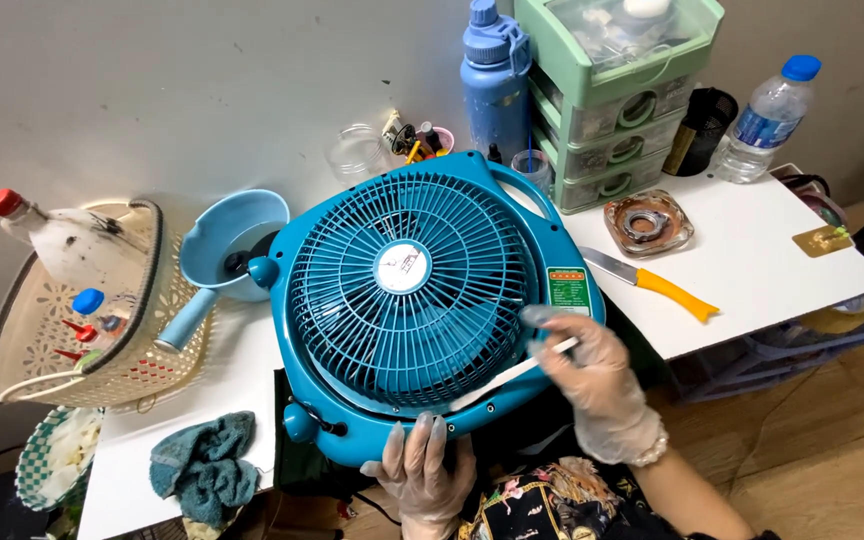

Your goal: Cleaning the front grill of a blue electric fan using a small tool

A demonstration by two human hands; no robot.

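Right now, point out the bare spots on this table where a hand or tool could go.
Bare: white table between knife and bottle; strip between fan and towel. Crowded: back wall by green drawers, left by basket.

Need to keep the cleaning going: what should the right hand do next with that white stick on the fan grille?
Probably draw the white stick along the next slot of the grille: right hand holds it against the lower right bars, while the left hand steadies the fan's bottom edge.
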